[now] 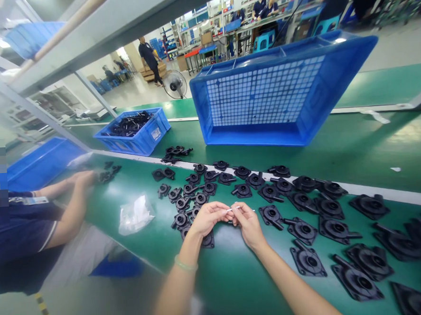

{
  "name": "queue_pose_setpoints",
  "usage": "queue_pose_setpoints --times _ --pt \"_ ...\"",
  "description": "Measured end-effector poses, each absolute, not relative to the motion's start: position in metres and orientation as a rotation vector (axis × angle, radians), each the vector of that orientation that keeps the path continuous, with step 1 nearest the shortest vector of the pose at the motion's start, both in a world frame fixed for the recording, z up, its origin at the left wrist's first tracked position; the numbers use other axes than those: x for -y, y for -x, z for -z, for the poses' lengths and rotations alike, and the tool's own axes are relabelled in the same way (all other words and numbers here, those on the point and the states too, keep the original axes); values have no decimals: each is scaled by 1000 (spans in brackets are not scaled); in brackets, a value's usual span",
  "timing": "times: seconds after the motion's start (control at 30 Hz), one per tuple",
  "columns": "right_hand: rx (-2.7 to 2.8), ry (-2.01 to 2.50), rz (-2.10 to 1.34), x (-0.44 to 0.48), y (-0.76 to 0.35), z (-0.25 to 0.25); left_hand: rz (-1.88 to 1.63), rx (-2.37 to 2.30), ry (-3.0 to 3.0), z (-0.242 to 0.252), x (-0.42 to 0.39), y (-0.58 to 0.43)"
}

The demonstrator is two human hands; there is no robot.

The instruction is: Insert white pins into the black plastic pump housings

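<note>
My left hand (pixel 210 215) and my right hand (pixel 248 225) meet above the green tabletop, fingertips pinched together. Between them shows a thin, pale metallic-looking pin (pixel 229 210); its exact kind is too small to make out. Something dark is partly hidden under the fingertips. Below and beside my left hand lie black plastic pump-cover-like parts (pixel 181 220), each with a round centre and a short side spout. More of these black parts (pixel 271 215) are spread to the right of my right hand, lying flat in loose rows.
A large blue crate (pixel 255 135) stands tilted behind the parts. A smaller blue bin (pixel 134 142) full of black pieces sits at the back left. A clear plastic bag (pixel 136 215) lies on the green table (pixel 235 279). At left, a co-worker's hands (pixel 81 179) are near several black pieces.
</note>
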State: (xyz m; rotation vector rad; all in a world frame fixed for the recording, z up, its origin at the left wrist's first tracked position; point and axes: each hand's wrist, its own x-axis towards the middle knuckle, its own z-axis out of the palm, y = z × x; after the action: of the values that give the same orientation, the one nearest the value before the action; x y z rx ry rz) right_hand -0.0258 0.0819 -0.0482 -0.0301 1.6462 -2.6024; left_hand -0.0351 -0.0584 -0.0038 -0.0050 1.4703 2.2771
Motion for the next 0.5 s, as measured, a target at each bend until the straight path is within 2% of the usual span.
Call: queue_pose_setpoints --times 0.5 --pt "-1102 -64 2662 -77 21 34 -2297 -1437 -11 6 59 35"
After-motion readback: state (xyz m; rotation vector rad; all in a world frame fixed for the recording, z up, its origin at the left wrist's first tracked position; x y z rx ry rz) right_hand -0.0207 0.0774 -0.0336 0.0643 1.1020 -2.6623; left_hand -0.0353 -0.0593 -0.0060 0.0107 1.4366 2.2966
